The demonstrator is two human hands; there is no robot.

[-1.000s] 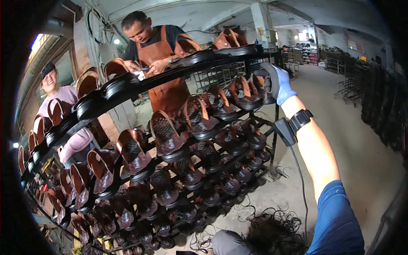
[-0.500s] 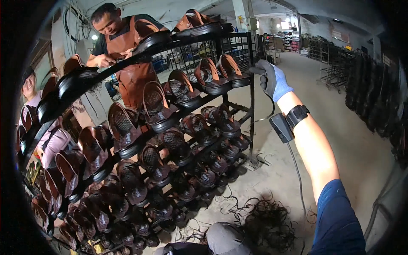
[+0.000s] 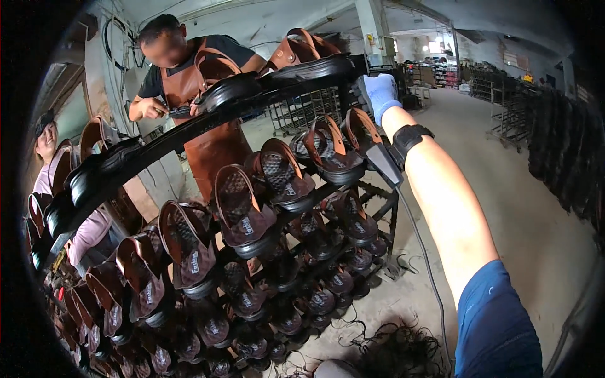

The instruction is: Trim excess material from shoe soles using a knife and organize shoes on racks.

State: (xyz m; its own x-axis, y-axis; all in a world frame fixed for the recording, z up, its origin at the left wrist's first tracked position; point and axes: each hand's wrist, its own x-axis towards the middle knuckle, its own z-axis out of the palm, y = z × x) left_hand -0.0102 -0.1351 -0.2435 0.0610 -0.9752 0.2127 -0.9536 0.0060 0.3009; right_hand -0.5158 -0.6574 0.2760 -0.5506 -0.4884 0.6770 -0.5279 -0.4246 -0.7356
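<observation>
My right hand (image 3: 380, 93), in a blue glove with a black wrist strap (image 3: 408, 138), is closed around the top right end of a black metal shoe rack (image 3: 392, 208). The rack holds several tiers of brown strapped sandals (image 3: 238, 205) on black soles, tilted toward me. More sandals (image 3: 296, 53) sit on the top rail just left of my hand. A thin cable (image 3: 423, 252) hangs down from my wrist. My left hand is out of sight.
Behind the rack, a person in a brown apron (image 3: 208, 132) handles something small at chest height. Another person (image 3: 50, 164) is at the far left. Tangled black cord (image 3: 397, 349) lies on the concrete floor. More racks (image 3: 510, 113) line the right wall.
The rack now fills more of the view and sits closer to me. My right hand has stayed on its end, now higher and further left in the picture.
</observation>
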